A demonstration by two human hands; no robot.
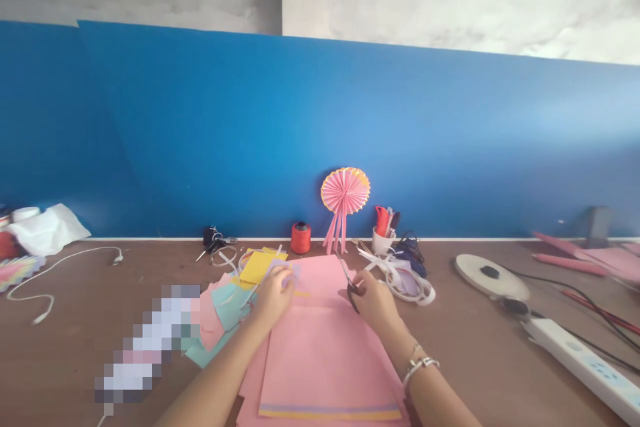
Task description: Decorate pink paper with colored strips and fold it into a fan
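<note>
My right hand (375, 300) has its fingers in the dark handles of a pair of scissors (345, 272), whose blades point away from me over the pink paper (330, 353). My left hand (275, 293) is closed at the fingertips on a small light purple piece of paper (295, 271), blurred at its edges. Both hands are above the stack of pink sheets; the top sheet has a purple and yellow strip along its near edge. To the left of my left hand lie teal scraps (230, 303), a pink scrap (207, 320) and yellow paper (257, 267).
A pleated pink paper rosette (345, 191) with streamers stands against the blue panel (225, 133). Near it are a red thread spool (301, 238), a white pen cup (383, 241) and white ribbon coils (410, 287). A round white disc (475, 273) and power strip (585, 363) are at right.
</note>
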